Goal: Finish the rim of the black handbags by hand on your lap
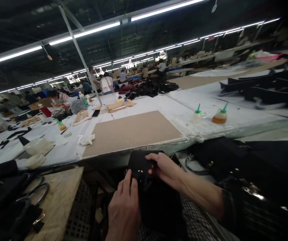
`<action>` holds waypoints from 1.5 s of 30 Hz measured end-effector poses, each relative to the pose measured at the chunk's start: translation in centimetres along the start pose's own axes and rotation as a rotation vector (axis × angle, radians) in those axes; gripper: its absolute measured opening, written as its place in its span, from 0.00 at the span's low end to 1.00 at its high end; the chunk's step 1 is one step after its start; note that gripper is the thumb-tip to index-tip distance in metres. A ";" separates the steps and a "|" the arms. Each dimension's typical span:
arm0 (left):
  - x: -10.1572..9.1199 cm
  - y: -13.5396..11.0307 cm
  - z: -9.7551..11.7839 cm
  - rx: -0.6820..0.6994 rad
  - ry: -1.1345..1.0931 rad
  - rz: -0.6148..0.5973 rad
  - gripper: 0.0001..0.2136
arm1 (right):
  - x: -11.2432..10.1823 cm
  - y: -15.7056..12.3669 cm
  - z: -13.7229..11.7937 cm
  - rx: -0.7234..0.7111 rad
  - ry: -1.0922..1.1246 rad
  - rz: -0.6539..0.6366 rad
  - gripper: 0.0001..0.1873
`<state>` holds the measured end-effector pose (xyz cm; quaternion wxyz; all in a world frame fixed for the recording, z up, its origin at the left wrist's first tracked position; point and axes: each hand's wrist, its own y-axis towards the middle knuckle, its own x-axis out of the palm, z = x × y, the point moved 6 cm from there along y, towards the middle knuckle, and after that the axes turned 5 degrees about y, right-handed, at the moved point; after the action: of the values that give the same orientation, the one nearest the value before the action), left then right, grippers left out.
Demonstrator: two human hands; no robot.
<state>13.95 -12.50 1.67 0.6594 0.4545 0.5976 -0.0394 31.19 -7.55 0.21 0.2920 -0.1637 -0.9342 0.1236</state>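
A black bag-like piece (159, 204) with small shiny metal fittings lies over my lap, its upper end near the table edge. My right hand (164, 167) grips its upper right part, thumb on top and fingers curled at the side. My left hand (125, 204) rests along the left edge of the piece, fingers stretched out and touching it. The lower part of the piece is dark, and its folds are hard to make out.
A brown board (136, 129) lies on the white table ahead. Two glue bottles (219, 117) with green nozzles stand right of it. Black bags (234, 164) lie at my right; more black pieces with handles (8, 204) sit on a wooden board (61, 194) at left.
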 end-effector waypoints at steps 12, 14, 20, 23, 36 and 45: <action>1.2 3.5 -1.9 -0.053 -0.198 -0.024 0.05 | 1.1 -0.1 0.2 0.135 0.038 -0.072 0.13; 1.5 5.3 -2.3 -0.028 -0.229 -0.164 0.17 | 1.5 0.1 -0.4 0.194 0.042 -0.163 0.14; 2.2 9.7 -5.4 -0.164 -0.188 -0.568 0.22 | 0.0 -3.6 -4.8 -0.209 -0.357 -0.312 0.23; 2.6 10.1 -6.6 -0.231 -0.282 -0.623 0.22 | -1.3 -8.7 -4.3 -0.582 -0.765 -0.245 0.18; 1.2 5.1 -2.9 -0.371 -1.128 -0.978 0.29 | -3.4 0.3 7.1 -0.417 -1.590 -0.215 0.15; 5.0 -1.8 -7.4 -0.641 -1.441 -0.926 0.30 | -4.1 -4.4 2.8 -0.375 -1.357 -0.629 0.09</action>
<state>8.74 -6.35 -2.51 0.8858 -0.1701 0.1462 -0.4063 31.67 -13.48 -2.66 -0.3563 0.1744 -0.9165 -0.0524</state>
